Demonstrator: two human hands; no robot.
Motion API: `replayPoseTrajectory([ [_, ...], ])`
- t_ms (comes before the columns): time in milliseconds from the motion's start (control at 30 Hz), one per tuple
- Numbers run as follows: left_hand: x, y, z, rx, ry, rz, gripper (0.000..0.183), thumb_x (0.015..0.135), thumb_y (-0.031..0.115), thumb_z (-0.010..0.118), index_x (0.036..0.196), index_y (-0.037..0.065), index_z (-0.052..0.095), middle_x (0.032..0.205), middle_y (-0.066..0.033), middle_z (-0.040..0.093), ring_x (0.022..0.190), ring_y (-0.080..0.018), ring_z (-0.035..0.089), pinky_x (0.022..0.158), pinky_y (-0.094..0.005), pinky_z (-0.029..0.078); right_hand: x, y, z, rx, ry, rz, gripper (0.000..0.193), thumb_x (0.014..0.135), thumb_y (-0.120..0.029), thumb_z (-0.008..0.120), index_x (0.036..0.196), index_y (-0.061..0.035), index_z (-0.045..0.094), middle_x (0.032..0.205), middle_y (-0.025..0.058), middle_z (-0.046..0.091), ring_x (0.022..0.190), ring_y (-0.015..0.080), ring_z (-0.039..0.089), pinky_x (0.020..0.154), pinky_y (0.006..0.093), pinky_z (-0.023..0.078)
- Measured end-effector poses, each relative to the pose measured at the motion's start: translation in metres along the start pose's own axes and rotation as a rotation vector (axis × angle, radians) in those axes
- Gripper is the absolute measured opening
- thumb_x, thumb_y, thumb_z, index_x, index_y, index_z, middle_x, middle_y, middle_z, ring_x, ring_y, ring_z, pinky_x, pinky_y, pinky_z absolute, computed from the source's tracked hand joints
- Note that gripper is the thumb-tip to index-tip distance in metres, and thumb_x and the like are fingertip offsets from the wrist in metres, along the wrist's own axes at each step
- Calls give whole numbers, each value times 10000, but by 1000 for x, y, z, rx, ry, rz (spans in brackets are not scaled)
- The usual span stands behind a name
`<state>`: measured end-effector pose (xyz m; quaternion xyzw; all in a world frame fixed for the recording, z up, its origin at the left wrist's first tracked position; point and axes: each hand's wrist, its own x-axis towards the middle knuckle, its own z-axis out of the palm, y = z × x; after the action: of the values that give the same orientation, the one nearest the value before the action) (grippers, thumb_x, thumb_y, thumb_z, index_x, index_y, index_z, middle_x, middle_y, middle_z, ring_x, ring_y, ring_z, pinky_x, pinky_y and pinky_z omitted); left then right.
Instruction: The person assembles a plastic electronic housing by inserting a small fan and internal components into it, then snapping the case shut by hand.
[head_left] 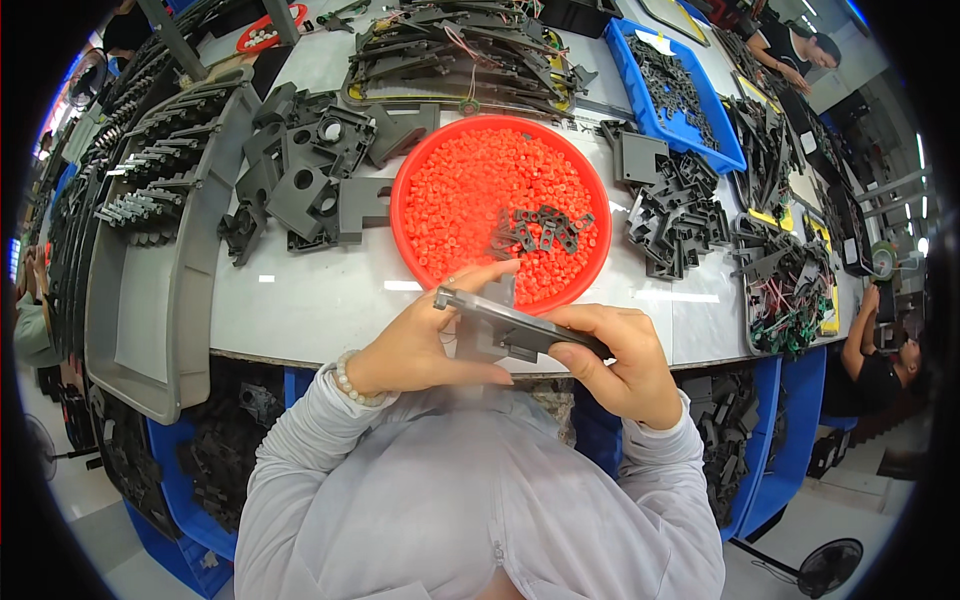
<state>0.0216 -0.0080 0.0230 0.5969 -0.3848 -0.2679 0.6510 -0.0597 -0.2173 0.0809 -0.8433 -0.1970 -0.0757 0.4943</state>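
Observation:
Between my hands, over the table's front edge, is a long dark grey plastic part [505, 325], held tilted. My right hand [625, 365] grips its right end, thumb below and fingers above. Around the left end curves my left hand [425, 340], fingers and thumb apart, with a blurred grey piece between them; whether it presses on the part is hard to make out. Just beyond stands a round red tray [403, 235] full of small red plastic pieces [455, 190]. Several small dark clips [545, 228] lie on top of those pieces.
Dark plastic brackets [310, 175] are heaped left of the tray, more housings [675, 205] right. A grey bin [180, 330] with metal-pinned parts stands far left, a blue bin [728, 150] back right. Long parts with wires [460, 60] lie behind. People [790, 55] work at the right.

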Motion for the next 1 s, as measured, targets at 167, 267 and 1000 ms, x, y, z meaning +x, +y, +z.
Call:
replayPoseTrajectory([
  [167, 0, 8, 5, 139, -122, -139, 843, 676, 188, 780, 1344, 4, 301, 1355, -192, 352, 1245, -316, 383, 1017, -373, 325, 2, -2, -4, -43, -72, -29, 279, 728, -28, 647, 1002, -6, 600, 777, 143, 635, 644, 304, 615, 586, 358, 490],
  [267, 0, 11, 15, 379, -87, -56, 759, 690, 162, 757, 1278, -31, 317, 1191, -230, 466, 1124, -326, 496, 918, -369, 409, 9, -11, -4, -74, -141, -12, 257, 727, -57, 653, 980, -38, 612, 779, 124, 635, 657, 289, 619, 600, 356, 494],
  [1000, -19, 2, -2, -590, 231, -142, 848, 593, 217, 813, 1278, 27, 350, 1050, -164, 573, 949, -224, 589, 792, -327, 492, 21, 64, -37, -145, 181, 266, 227, 770, -121, 635, 980, -36, 629, 813, 103, 638, 718, 241, 592, 670, 292, 459],
])
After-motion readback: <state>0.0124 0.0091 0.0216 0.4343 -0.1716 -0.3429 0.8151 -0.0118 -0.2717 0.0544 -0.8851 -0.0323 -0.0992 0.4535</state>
